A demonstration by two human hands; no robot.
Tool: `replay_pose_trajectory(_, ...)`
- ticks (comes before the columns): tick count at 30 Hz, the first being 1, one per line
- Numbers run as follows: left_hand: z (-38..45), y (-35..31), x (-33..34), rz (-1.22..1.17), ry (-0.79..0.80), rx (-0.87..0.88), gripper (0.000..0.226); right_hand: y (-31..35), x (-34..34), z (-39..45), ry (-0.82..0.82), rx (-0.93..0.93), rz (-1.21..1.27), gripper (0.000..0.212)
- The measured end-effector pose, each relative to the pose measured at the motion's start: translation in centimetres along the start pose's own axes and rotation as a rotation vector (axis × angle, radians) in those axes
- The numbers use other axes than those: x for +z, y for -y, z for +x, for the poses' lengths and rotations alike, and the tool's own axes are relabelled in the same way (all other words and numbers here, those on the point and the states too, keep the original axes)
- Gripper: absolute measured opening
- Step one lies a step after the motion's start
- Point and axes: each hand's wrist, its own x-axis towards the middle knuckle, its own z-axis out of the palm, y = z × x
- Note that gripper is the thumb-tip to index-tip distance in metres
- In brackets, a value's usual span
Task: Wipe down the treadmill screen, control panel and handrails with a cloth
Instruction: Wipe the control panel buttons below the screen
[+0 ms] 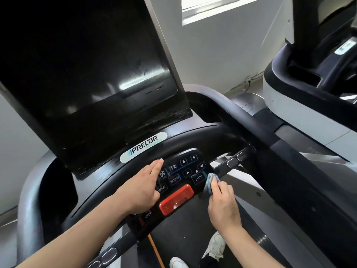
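Observation:
The treadmill's big dark screen [87, 74] tilts up at the top left, streaked with reflections. Below it lies the black control panel [185, 169] with numbered keys, START and PROGRAM buttons, and a red stop button [176, 199]. My left hand [144, 188] rests flat on the panel's left side, fingers together, holding nothing. My right hand [222, 202] pinches a small blue-grey cloth [210, 183] against the panel's right edge beside the START key. A black handrail [239, 111] curves off to the right, and the front crossbar [231, 163] carries silver grip sensors.
A second treadmill [309, 84] stands close on the right. White walls and a bright window [222, 8] lie behind. Below are the running belt [183, 238], my white shoes [216, 246] and an orange cord [156, 252].

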Motion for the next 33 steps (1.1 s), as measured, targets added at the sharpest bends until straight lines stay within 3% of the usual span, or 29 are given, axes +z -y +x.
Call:
replay_pose_trajectory(8, 0.1, 0.0, -0.1, 0.007, 0.014, -0.002, 0.098, 0.2, -0.7, 1.0, 0.011, -0.004, -0.025, 0.065)
replay_pose_trajectory(13, 0.1, 0.0, 0.0, 0.011, 0.013, -0.007, 0.098, 0.5, -1.7, 3.1, -0.053, 0.003, 0.054, 0.052)
replay_pose_trajectory(16, 0.1, 0.0, -0.2, 0.002, 0.024, -0.012, 0.098, 0.1, -1.5, 0.4, 0.028, 0.024, 0.100, 0.053)
replay_pose_trajectory(19, 0.0, -0.2, -0.3, -0.007, 0.027, -0.008, 0.097, 0.4, -2.5, 1.3, 0.019, 0.064, 0.204, 0.041)
replay_pose_trajectory(25, -0.8, 0.3, -1.2, -0.207, -0.014, -0.076, 0.089, 6.9, -5.9, 7.9, -0.160, -0.165, 0.416, 0.043)
replay_pose_trajectory(30, -2.1, 0.8, -0.9, -0.322, -0.125, -0.119, 0.084, 11.6, -2.5, 6.9, -0.045, -0.430, 0.224, 0.044)
replay_pose_trajectory(33, -2.9, 1.2, -0.8, -0.345, -0.136, -0.110, 0.080, 10.2, -2.2, 8.7, -0.063, -0.599, 0.115, 0.043)
